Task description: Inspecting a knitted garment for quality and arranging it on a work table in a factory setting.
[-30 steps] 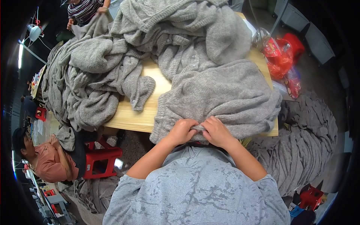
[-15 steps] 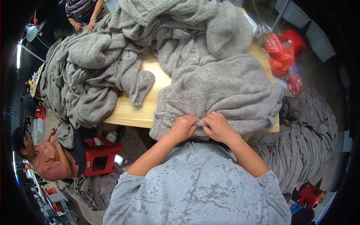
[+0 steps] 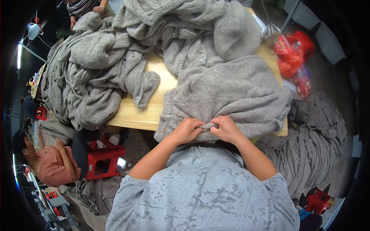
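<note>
A grey knitted cardigan (image 3: 231, 88) lies spread on the near right part of the wooden table, its ribbed band toward the left. My left hand (image 3: 188, 131) pinches a fold at the cardigan's near edge. Just to the right, my right hand (image 3: 224, 128) grips the same fold, with a short twisted stretch of knit showing between the two. Both sets of fingers are closed on the fabric; the fingertips are partly hidden in it. Beyond the cardigan lies a heap of similar grey knitwear (image 3: 92, 54), with small buttons on some pieces.
The pale wooden table (image 3: 131, 115) ends close to my body. Red plastic bags (image 3: 289, 57) sit past its right edge. More grey knitwear (image 3: 316, 146) is piled at lower right. On the left, a person (image 3: 54, 161) sits by a red stool (image 3: 102, 159); another person (image 3: 86, 7) works at the far left.
My hands have shifted slightly, and more of the fold shows between them. The seated person has moved the grey cloth; the far person's hands have moved and knitwear there now stands higher.
</note>
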Motion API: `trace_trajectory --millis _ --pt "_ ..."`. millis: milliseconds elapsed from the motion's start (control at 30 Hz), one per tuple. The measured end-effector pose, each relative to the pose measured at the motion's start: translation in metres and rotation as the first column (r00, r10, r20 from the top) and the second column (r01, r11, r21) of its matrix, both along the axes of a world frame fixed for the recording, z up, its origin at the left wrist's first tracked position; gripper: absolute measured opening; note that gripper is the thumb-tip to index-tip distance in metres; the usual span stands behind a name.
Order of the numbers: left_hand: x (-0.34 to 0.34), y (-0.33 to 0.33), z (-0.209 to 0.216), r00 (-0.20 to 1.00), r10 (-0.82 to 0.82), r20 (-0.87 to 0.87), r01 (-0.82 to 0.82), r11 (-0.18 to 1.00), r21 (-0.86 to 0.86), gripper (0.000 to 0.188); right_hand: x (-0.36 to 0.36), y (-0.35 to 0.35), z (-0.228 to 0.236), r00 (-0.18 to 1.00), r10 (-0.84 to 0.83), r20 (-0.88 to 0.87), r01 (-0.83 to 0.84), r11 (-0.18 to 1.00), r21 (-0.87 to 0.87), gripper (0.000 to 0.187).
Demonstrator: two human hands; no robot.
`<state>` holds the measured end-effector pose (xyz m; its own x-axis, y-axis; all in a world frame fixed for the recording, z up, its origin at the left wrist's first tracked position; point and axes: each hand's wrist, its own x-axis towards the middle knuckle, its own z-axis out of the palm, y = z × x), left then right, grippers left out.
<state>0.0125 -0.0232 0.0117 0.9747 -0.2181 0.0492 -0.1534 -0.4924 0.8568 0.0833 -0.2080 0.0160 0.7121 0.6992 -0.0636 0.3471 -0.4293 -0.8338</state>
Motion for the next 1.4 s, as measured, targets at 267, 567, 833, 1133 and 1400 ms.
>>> trace_trajectory --millis 267,567,833,1133,1400 --pt "0.000 0.004 -0.009 0.970 -0.172 -0.172 0.109 0.939 -0.325 0.013 0.016 -0.006 0.009 0.853 0.140 -0.503 -0.132 0.990 0.053 0.010" --pt "0.005 0.010 -0.010 0.873 -0.158 -0.461 -0.087 0.881 -0.465 0.011 0.024 -0.001 0.016 0.839 0.107 -0.534 -0.104 0.994 0.035 0.011" --pt "0.000 0.008 -0.004 0.852 -0.165 -0.496 -0.210 0.761 -0.614 0.012 0.016 0.001 0.016 0.823 0.107 -0.558 -0.060 0.993 0.101 0.017" --pt "-0.014 0.008 0.012 0.800 -0.295 -0.522 -0.330 0.511 -0.794 0.020 -0.004 0.000 0.043 0.974 0.080 0.214 -0.105 0.988 0.109 0.038" --pt "-0.008 0.007 0.018 0.781 -0.173 -0.599 -0.343 0.683 -0.645 0.027 -0.002 0.001 0.043 0.905 -0.035 0.425 -0.045 0.983 0.179 0.034"
